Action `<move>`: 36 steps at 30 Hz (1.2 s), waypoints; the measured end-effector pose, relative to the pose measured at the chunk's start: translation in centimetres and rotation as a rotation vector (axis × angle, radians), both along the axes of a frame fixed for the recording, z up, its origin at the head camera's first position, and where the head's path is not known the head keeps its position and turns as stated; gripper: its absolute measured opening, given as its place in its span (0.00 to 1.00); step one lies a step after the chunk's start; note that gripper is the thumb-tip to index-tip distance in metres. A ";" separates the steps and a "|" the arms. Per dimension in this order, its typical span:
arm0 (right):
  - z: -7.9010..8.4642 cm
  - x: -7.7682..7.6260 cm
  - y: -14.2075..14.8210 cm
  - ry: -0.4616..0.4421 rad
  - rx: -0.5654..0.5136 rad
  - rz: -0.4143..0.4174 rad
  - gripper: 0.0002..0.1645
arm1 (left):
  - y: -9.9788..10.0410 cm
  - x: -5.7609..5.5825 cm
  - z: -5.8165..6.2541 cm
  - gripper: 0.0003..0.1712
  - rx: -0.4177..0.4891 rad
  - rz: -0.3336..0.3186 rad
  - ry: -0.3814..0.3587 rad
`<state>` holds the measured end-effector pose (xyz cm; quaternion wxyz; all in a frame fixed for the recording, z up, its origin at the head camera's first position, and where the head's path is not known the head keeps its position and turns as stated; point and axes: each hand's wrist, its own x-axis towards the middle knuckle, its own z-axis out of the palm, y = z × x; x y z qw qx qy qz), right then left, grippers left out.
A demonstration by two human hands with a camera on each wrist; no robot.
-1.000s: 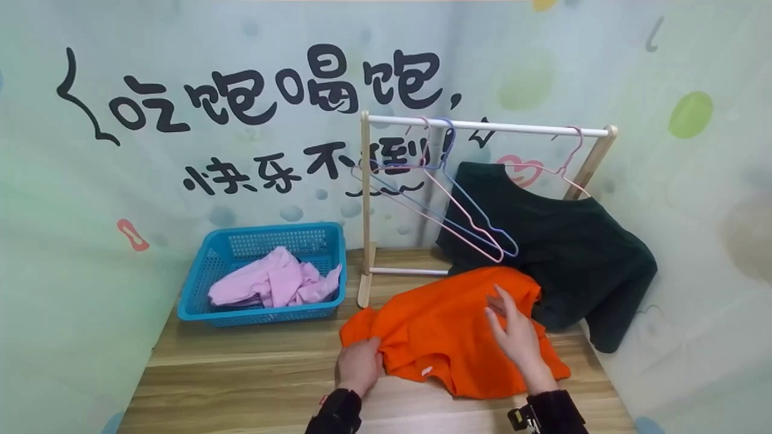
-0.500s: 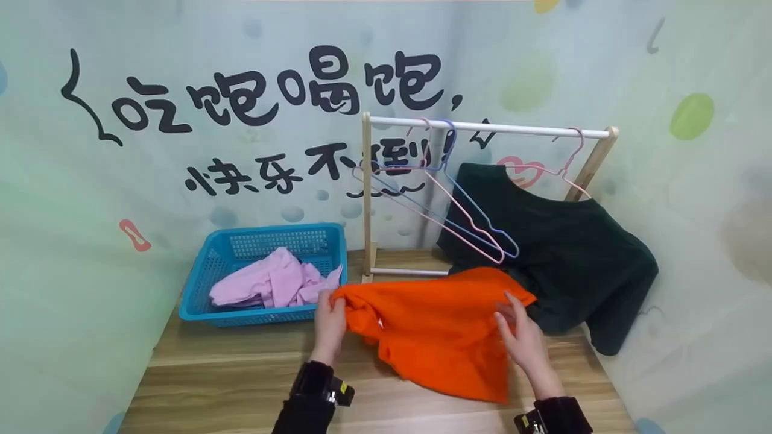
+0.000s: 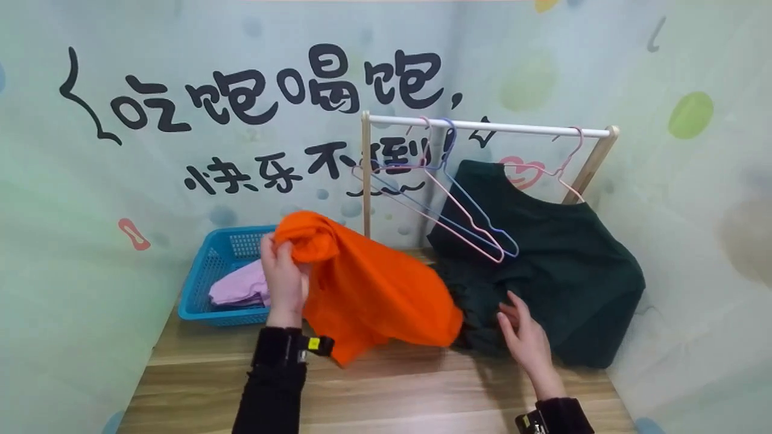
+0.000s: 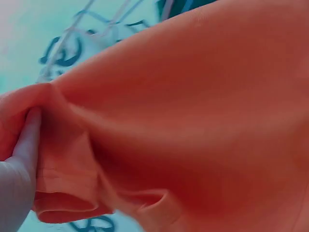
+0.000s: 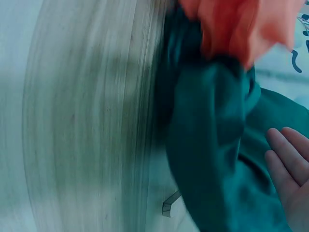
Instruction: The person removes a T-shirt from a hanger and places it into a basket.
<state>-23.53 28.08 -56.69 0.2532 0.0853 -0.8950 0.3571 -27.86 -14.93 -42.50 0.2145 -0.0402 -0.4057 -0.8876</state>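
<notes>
My left hand (image 3: 284, 283) grips a bunched end of an orange T-shirt (image 3: 380, 283) and holds it up in front of the basket. The rest of the shirt trails down to the right, its lower end near the table. In the left wrist view a finger and the orange cloth (image 4: 183, 106) fill much of the frame. My right hand (image 3: 526, 337) holds nothing; its fingers are loosely extended before a dark green shirt (image 3: 561, 271), which hangs from a pink hanger (image 3: 576, 150) on the rack. The right wrist view has the green shirt (image 5: 207, 145) beside the fingers.
A blue plastic basket (image 3: 193, 295) with pink cloth (image 3: 238, 286) inside stands at the back left, partly hidden by the left hand. Pink and blue hangers (image 3: 476, 223) hang from the white bar (image 3: 512, 127) of the wooden rack. Printed fabric walls surround the wooden table (image 3: 386, 398).
My left hand has lifted the orange T-shirt off the table and carried it up and left. The right hand has barely moved. The green shirt's lower part has shifted and shows more.
</notes>
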 end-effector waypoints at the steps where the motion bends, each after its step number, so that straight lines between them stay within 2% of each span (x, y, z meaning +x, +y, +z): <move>1: -0.1 0.0 0.0 0.004 0.001 0.000 0.30 | -0.5 -0.1 0.7 0.07 0.004 0.018 0.022; 5: -0.2 0.2 0.3 0.006 0.012 -0.001 0.30 | -2.6 -0.1 2.9 0.10 -0.001 0.087 0.100; 9: -0.3 0.4 0.4 -0.009 0.017 0.001 0.30 | -4.6 -0.1 4.7 0.09 -0.071 0.165 0.173; 13: -0.3 0.4 0.4 -0.037 0.019 -0.008 0.30 | -6.0 -0.5 5.7 0.05 -0.135 0.241 0.274; 16: -0.3 0.5 0.4 -0.041 0.027 -0.013 0.30 | -6.9 -1.1 6.1 0.03 -0.200 0.282 0.322; 18: -0.4 0.5 0.3 -0.037 0.031 -0.013 0.30 | -7.5 -1.5 6.1 0.03 -0.260 0.308 0.316; 21: -0.5 0.5 0.3 -0.024 0.036 -0.008 0.30 | -8.4 -2.3 5.3 0.04 -0.390 0.352 0.268; 24: -0.7 0.5 0.4 -0.020 0.041 -0.003 0.30 | -8.8 -2.9 3.8 0.06 -0.560 0.383 0.164; 26: -0.9 0.5 0.4 -0.022 0.046 -0.001 0.30 | -8.8 -3.3 2.5 0.06 -0.721 0.379 0.050; 28: -1.0 0.5 0.5 -0.025 0.048 0.001 0.30 | -8.8 -3.5 1.2 0.04 -0.930 0.332 -0.092; 29: -1.1 0.5 0.5 -0.025 0.048 0.002 0.30 | -8.7 -3.5 0.5 0.06 -1.044 0.280 -0.177; 32: -1.2 0.5 0.5 -0.027 0.044 0.004 0.30 | -8.5 -3.5 -1.4 0.18 -1.365 0.033 -0.401; 34: -1.2 0.4 0.5 -0.028 0.042 0.004 0.30 | -8.3 -3.4 -2.9 0.28 -1.497 -0.122 -0.486; 36: -1.2 0.4 0.4 -0.029 0.041 0.005 0.30 | -7.9 -3.2 -4.5 0.36 -1.568 -0.207 -0.511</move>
